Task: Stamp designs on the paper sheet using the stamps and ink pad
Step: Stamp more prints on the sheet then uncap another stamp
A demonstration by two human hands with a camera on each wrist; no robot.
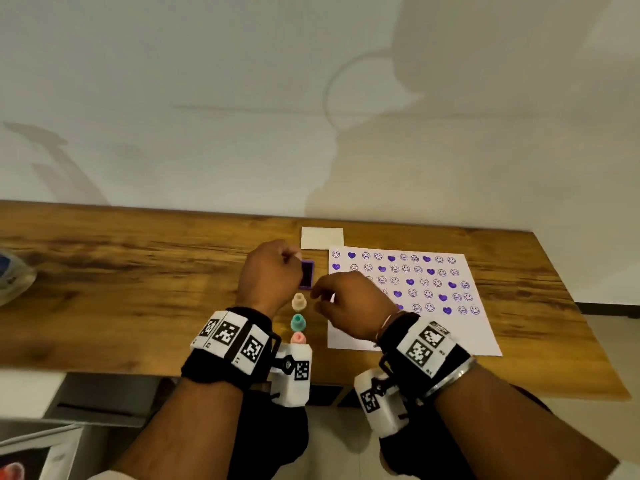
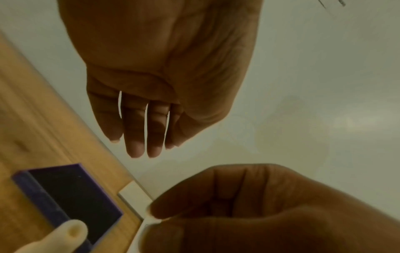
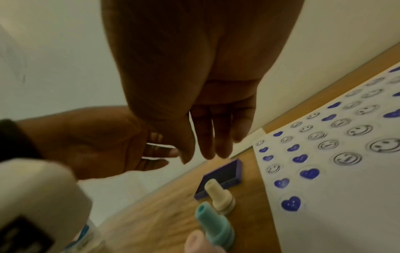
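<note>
Counter: a wooden top is carrying everything, set against a pale wall.
Paper sheet: it is lying flat on the person's right side, already filling with rows of purple hearts and smiling faces; the nearest strip is blank, likely where the next prints belong.
Ink pad: a small purple tray is sitting open just left of the sheet, probably so a stamp travels only a short way from ink to paper.
Stamps: a cream stamp, a teal stamp and a pink stamp are standing upright in a line below the pad, handles up, ready to be lifted.
Left hand: it is hovering beside the pad with its grip loose and empty, fingers hanging relaxed in the wrist view.
Right hand: it is hanging over the sheet's left edge near the cream stamp, grip loose and holding nothing, fingers pointing down.
Step in hand: neither hand is holding a stamp, so choosing one seems next.
</note>
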